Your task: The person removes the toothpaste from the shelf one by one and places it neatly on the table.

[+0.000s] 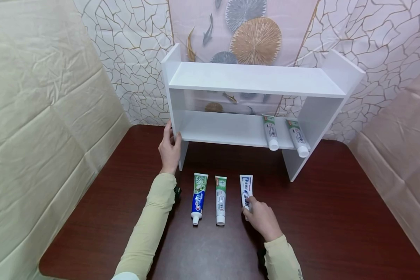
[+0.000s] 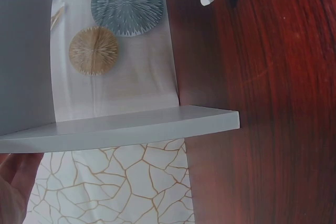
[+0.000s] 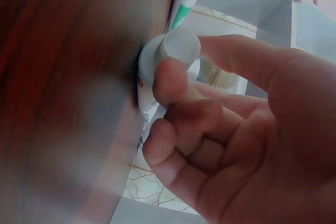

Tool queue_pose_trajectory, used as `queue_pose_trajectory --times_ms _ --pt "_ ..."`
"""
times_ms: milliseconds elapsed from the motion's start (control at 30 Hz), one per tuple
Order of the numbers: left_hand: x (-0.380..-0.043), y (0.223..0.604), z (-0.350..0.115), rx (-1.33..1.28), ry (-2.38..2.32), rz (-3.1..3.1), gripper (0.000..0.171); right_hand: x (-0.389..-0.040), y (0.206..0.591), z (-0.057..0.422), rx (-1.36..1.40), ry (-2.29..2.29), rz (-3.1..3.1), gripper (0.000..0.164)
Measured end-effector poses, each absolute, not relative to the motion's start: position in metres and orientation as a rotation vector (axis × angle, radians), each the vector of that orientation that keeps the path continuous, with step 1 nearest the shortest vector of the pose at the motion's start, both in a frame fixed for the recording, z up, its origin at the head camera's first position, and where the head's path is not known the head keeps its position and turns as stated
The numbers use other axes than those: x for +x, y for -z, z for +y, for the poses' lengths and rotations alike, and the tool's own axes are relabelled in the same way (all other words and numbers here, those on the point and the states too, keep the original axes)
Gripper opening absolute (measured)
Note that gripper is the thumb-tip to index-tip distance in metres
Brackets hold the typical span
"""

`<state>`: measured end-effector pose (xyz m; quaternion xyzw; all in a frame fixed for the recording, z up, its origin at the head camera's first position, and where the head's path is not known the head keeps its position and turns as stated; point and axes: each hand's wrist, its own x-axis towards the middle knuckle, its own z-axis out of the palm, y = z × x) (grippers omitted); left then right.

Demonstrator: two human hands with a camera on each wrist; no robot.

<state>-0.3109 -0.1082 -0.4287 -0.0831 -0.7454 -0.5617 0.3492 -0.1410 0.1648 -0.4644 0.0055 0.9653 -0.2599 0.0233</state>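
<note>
A white two-tier shelf (image 1: pixel 255 79) stands at the back of the table. My left hand (image 1: pixel 169 151) grips the front edge of its left side panel, low down; in the left wrist view only part of that hand (image 2: pixel 18 187) shows beside the board. My right hand (image 1: pixel 264 221) pinches the cap end of a white and blue toothpaste tube (image 1: pixel 246 186) lying on the table. Seen from the right wrist, thumb and fingers close around the white cap (image 3: pixel 181 45). Left of it lie a green and white toothpaste tube (image 1: pixel 221 200) and a blue and green toothpaste tube (image 1: pixel 199 196).
Two green and white toothpaste tubes, one (image 1: pixel 270 132) left of the other (image 1: pixel 297 138), lie on the lower board at its right end, caps jutting past the front edge. The dark red wooden table (image 1: pixel 350 217) spreads out on both sides. Patterned cloth (image 1: pixel 136 50) hangs behind.
</note>
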Motion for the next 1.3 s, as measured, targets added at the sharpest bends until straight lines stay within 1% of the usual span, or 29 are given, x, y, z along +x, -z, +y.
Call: queue_pose_trajectory --times_ms 167,400,533,1000,1133,1300 --pt "-0.311 0.428 -0.107 -0.214 1.446 -1.937 0.048 -0.141 0.464 0.167 0.015 0.796 2.994 0.039" --pt "-0.312 0.429 -0.106 -0.198 1.46 -1.936 0.048 -0.142 0.459 0.176 0.037 0.8 3.02 0.035" --pt "-0.311 0.429 -0.106 -0.206 1.454 -1.932 0.048 -0.143 0.453 0.181 0.05 0.862 3.057 0.036" --pt "-0.311 0.43 -0.107 -0.227 1.455 -1.913 0.048 -0.158 0.421 0.194 0.047 1.104 3.347 0.044" --pt "-0.311 0.43 -0.107 -0.227 1.452 -1.907 0.049 -0.165 0.41 0.196 0.033 1.183 3.438 0.044" --pt "-0.312 0.431 -0.107 -0.226 1.443 -1.909 0.049 -0.176 0.394 0.198 0.015 1.217 3.517 0.049"
